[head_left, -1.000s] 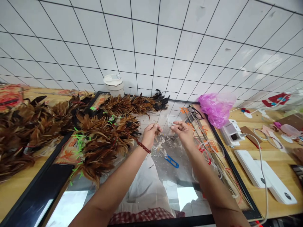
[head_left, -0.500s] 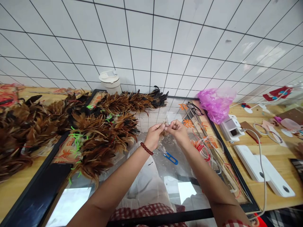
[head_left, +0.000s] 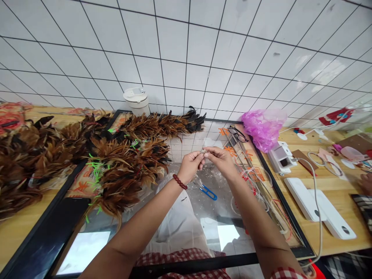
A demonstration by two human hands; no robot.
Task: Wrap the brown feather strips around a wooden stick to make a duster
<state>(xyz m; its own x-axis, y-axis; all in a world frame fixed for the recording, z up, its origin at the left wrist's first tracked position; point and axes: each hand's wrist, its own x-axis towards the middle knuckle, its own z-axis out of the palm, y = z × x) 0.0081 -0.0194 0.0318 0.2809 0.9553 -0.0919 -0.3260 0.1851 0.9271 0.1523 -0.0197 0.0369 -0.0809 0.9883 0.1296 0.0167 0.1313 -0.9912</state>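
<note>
My left hand (head_left: 191, 166), with a dark red bead bracelet (head_left: 180, 182) at the wrist, is closed in a pinch. My right hand (head_left: 221, 161) is closed too, its fingertips meeting the left ones. A tiny pale bit (head_left: 202, 151) shows at the fingertips, too small to name; the fingers hide the rest. Below them, blue thread snips (head_left: 209, 192) lie on the glass panel (head_left: 192, 209) among pale scraps. Left of my hands are bundles of brown and black feathers (head_left: 122, 174), some with bright green ties (head_left: 97, 170).
A dark phone (head_left: 62, 232) lies at the left. At the back stand a white lidded cup (head_left: 136, 101) and a crumpled pink plastic bag (head_left: 264, 130). Eyeglasses (head_left: 238, 134), tangled cords (head_left: 255, 186) and white power banks (head_left: 319, 209) are on the right. Another person's hand (head_left: 366, 182) shows at the right edge.
My fingers have shifted slightly against each other, the left ones now more curled. A brownish wisp seen under the fingertips before is no longer visible. The view has turned a little.
</note>
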